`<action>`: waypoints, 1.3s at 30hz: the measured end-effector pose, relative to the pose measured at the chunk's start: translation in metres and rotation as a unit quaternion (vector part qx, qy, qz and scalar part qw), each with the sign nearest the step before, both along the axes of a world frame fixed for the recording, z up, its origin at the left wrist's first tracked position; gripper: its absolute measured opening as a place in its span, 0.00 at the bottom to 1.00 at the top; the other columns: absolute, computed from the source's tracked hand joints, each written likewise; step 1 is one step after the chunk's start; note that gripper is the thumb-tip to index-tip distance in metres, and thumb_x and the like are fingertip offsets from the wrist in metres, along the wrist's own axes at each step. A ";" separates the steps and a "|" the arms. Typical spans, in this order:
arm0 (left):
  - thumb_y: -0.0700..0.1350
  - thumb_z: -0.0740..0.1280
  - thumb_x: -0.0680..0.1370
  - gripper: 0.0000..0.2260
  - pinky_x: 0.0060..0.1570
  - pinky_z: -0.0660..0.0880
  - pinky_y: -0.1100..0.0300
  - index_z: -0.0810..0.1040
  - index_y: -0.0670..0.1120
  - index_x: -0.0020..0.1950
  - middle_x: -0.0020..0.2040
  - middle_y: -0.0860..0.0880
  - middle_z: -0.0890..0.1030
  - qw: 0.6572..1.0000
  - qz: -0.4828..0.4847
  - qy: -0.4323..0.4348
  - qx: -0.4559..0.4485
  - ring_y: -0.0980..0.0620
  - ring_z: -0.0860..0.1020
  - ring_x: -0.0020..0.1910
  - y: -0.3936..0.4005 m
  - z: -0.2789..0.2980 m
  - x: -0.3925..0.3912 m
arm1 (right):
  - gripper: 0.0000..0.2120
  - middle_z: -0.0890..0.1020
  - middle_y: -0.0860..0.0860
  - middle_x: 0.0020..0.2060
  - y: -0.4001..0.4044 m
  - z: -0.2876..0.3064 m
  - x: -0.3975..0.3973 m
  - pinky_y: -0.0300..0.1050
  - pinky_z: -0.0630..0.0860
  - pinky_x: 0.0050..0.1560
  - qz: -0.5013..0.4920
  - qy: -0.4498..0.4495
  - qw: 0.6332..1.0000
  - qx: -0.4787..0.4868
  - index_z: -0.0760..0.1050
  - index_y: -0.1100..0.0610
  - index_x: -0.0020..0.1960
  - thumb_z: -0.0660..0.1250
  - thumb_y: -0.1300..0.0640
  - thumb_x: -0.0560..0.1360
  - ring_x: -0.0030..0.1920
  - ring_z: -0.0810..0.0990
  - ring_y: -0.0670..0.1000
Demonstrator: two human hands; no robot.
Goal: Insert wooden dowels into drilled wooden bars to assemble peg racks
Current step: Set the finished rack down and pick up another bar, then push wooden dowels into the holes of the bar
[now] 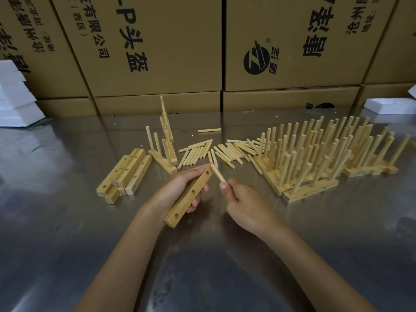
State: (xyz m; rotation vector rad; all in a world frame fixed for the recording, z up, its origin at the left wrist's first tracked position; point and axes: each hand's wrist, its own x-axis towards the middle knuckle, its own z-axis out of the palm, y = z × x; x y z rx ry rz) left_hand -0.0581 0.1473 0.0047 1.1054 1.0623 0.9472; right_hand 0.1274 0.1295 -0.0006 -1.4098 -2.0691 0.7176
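Observation:
My left hand (175, 192) grips a drilled wooden bar (190, 197), tilted, with several empty holes along its face. My right hand (243, 201) pinches a short wooden dowel (218, 174), whose far end sits at the top end of the bar. Loose dowels (222, 152) lie in a scattered heap on the metal table just beyond my hands. A stack of empty drilled bars (126, 174) lies to the left. Finished peg racks (326, 154) with upright dowels stand in a crowd to the right.
Two partly pegged racks (164, 152) stand left of the dowel heap. One stray dowel (209, 130) lies farther back. Printed cardboard boxes (157, 46) wall off the back of the steel table (67, 233). White foam pieces (15, 102) sit at the far left and far right.

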 end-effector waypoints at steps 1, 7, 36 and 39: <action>0.49 0.58 0.84 0.15 0.19 0.68 0.65 0.78 0.55 0.68 0.37 0.49 0.79 1.000 -0.002 -0.008 0.004 0.54 0.72 0.24 0.000 0.001 0.001 | 0.16 0.73 0.47 0.31 -0.001 0.000 0.000 0.44 0.61 0.31 0.007 -0.001 1.000 0.011 0.65 0.50 0.39 0.53 0.47 0.84 0.32 0.72 0.47; 0.49 0.60 0.84 0.14 0.20 0.67 0.64 0.78 0.56 0.68 0.38 0.48 0.78 1.000 -0.003 0.015 0.026 0.53 0.71 0.24 -0.002 0.002 0.002 | 0.20 0.72 0.47 0.28 -0.001 0.004 0.004 0.44 0.59 0.29 -0.009 -0.031 0.999 0.034 0.68 0.52 0.36 0.55 0.45 0.83 0.30 0.71 0.47; 0.54 0.62 0.83 0.14 0.25 0.68 0.61 0.76 0.70 0.64 0.36 0.49 0.76 0.985 0.017 0.139 0.098 0.53 0.72 0.27 -0.012 0.001 0.016 | 0.09 0.84 0.45 0.42 0.007 0.007 0.009 0.37 0.68 0.40 -0.062 0.252 0.957 -0.129 0.84 0.50 0.48 0.65 0.55 0.80 0.44 0.77 0.40; 0.52 0.64 0.82 0.14 0.26 0.67 0.62 0.77 0.69 0.65 0.34 0.48 0.76 0.989 0.034 0.116 0.090 0.53 0.72 0.27 -0.011 0.004 0.016 | 0.05 0.78 0.46 0.31 0.009 0.007 0.010 0.37 0.68 0.31 -0.045 0.307 0.939 -0.147 0.83 0.50 0.50 0.68 0.54 0.79 0.30 0.74 0.43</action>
